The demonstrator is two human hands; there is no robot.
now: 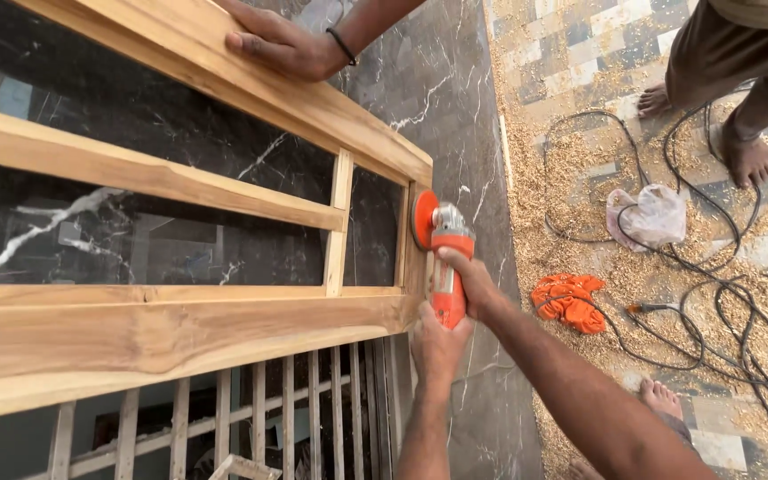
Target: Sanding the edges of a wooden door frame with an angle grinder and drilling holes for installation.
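An orange angle grinder (444, 267) is pressed against the end edge of a large wooden frame (180, 338), its orange sanding disc (422, 219) flat on the wood near the frame's right-hand corner. Both of the person's hands hold the tool. The right hand (471, 283) has its fingers curled tightly round the upper body of the grinder. The left hand (437, 342) is closed round the rear of the handle from below, so most of the handle is hidden under the two hands. Whether a cable leaves the tool cannot be made out.

A third hand (282, 43), belonging to another person and wearing a dark band at the wrist, lies flat with fingers spread on the frame's far rail, near the top edge. The frame has long rails and short upright bars; dark marbled stone (437, 89) shows through its openings. Beneath the near rail a grid of thin wooden slats (295, 409) shows, cut off at the bottom edge.

To the right of the frame's end, the paved floor is covered in wood shavings (580, 160). On it lie tangled black cables (713, 311), one crumpled clear plastic bag (646, 216) and one orange cloth (569, 300). Two bare feet (744, 156) of a standing person show at the top right, the body cut off. One bare foot (660, 397) appears beside the right forearm.
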